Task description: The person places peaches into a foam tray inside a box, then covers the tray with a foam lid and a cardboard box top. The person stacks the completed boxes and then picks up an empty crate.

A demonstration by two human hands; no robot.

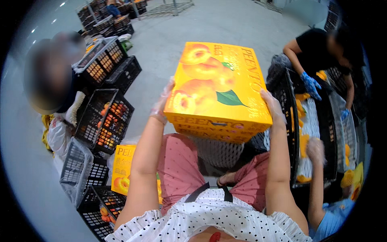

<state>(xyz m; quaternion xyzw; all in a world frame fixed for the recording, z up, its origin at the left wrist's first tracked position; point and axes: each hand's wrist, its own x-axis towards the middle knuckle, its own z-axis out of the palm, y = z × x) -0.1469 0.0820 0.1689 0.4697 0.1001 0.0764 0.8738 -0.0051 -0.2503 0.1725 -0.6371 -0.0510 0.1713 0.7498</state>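
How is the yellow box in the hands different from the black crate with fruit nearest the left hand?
The yellow cardboard box has big peach pictures on it; the black crate has lots of holes. The box is held up between the left hand and right hand, while the crate stands lower, to the left. The box hides its inside, but the crate lets orange-red fruit show. Both are box-shaped.

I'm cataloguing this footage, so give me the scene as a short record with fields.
Held: yellow carton with a printed top
Held by: left hand at its left side, right hand at its right, both clear-gloved
Left: black crate containing fruit
Behind left forearm: second yellow carton, partly hidden
Right: co-worker's blue-gloved hand
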